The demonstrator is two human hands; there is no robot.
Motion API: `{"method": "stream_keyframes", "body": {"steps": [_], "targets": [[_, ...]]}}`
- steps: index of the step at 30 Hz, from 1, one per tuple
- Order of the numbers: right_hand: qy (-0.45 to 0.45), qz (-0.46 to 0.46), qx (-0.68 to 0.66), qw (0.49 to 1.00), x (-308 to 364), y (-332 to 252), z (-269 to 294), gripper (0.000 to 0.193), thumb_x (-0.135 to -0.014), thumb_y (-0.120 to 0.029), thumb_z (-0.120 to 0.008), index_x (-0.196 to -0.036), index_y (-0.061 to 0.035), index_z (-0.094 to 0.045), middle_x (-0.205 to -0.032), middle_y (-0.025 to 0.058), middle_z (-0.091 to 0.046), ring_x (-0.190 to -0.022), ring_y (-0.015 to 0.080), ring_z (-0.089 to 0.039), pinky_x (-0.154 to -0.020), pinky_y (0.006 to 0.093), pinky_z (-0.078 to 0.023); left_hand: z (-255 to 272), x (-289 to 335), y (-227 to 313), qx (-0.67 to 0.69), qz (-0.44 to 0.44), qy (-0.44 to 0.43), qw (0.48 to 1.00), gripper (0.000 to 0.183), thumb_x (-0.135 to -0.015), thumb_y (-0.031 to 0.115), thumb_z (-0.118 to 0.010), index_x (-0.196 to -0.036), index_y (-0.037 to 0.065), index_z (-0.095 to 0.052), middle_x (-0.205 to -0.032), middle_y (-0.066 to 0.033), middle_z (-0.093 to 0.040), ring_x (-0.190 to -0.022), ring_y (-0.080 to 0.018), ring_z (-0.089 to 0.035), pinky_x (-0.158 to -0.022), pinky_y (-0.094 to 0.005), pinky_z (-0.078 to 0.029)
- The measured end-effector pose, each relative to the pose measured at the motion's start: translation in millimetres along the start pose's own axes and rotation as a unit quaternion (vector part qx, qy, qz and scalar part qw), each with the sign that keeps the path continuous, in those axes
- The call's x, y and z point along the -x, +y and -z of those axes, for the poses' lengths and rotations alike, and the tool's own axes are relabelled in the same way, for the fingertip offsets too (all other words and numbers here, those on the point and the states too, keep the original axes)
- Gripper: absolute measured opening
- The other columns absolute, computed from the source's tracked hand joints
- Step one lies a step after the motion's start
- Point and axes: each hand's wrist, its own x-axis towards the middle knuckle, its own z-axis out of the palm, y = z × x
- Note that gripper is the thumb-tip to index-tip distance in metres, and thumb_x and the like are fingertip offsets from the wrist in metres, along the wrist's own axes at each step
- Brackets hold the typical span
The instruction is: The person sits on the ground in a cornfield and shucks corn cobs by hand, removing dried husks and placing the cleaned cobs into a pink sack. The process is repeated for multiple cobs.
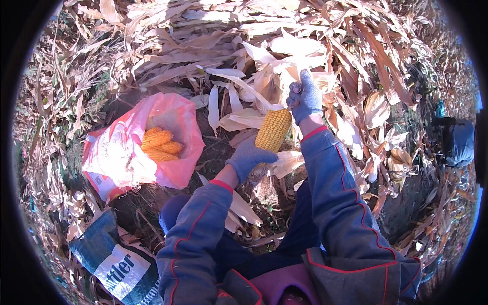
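Left hand [249, 158] is wrapped round the lower end of a yellow corn cob [274, 130], probably steadying it; right hand [306, 99] is balled up by the top, can't tell if it's pinching husk [300, 48]. Pink bag [192, 145] gapes nearby, likely for easy reach.

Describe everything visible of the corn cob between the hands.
The corn cob is thick and yellow, its bared kernels in tight rows. It slants, upper end leaning right, where pale husk shows. The gloved left hand grips its lower end; the gloved right hand is near the upper end, contact unclear.
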Motion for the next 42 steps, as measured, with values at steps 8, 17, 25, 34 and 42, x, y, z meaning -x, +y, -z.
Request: {"method": "stream_keyframes", "body": {"steps": [8, 17, 25, 34, 42], "targets": [[-0.141, 0.061, -0.092, 0.984, 8, -22, -6, 0.031, -0.088, -0.040, -0.052, -0.075, -0.0119, -0.049, -0.050, -0.0033, -0.042, -0.033, 0.0084, -0.031, -0.033, 0.0232, -0.027, 0, 10, 15, 0.192, 0.106, -0.088, 0.972, 0.039, -0.069, 0.016, -0.070, -0.101, -0.003, -0.057, -0.086, -0.0081, -0.061, -0.073, -0.0156, -0.060, -0.067, -0.0281, -0.050], [0.166, 0.347, 0.518, 0.764, -26, 0, 25, 0.030, -0.083, -0.024, -0.056, -0.099, 0.0015, -0.061, -0.082, 0.0175, -0.064, -0.077, 0.0284, -0.063, -0.071, 0.0327, -0.046, -15, 20, -9, 0.159, 0.133, 0.043, 0.977, 0.036, -0.073, 0.012, -0.066, -0.105, -0.002, -0.056, -0.090, -0.0078, -0.060, -0.073, -0.0154, -0.059, -0.065, -0.0276, -0.050], [0.107, 0.237, 0.714, 0.650, -54, 7, 67, 0.080, -0.066, -0.040, -0.072, -0.125, 0.0032, -0.042, -0.118, 0.0232, -0.049, -0.114, 0.0330, -0.046, -0.097, 0.0365, -0.037, 14, 10, -31, -0.114, 0.026, 0.153, 0.981, 0.040, -0.066, 0.029, -0.071, -0.091, 0.000, -0.063, -0.077, -0.0079, -0.064, -0.068, -0.0161, -0.061, -0.065, -0.0286, -0.048], [-0.281, 0.168, 0.560, 0.761, -6, 39, 26, 0.053, -0.072, -0.031, -0.072, -0.113, -0.0016, -0.055, -0.106, 0.0103, -0.059, -0.100, 0.0180, -0.056, -0.086, 0.0295, -0.044, 17, 3, -10, -0.303, 0.112, 0.144, 0.935, 0.058, -0.059, 0.032, -0.073, -0.105, 0.001, -0.054, -0.089, -0.0139, -0.062, -0.083, -0.0209, -0.061, -0.073, -0.0312, -0.047], [-0.099, -0.074, 0.156, 0.980, -3, 43, 16, 0.027, -0.086, -0.030, -0.057, -0.086, -0.0030, -0.059, -0.073, 0.0077, -0.061, -0.063, 0.0146, -0.059, -0.059, 0.0261, -0.046, 18, 3, -23, -0.500, 0.032, 0.134, 0.855, 0.058, -0.060, 0.032, -0.071, -0.108, 0.007, -0.051, -0.094, -0.0173, -0.061, -0.089, -0.0324, -0.060, -0.077, -0.0373, -0.047]]}}
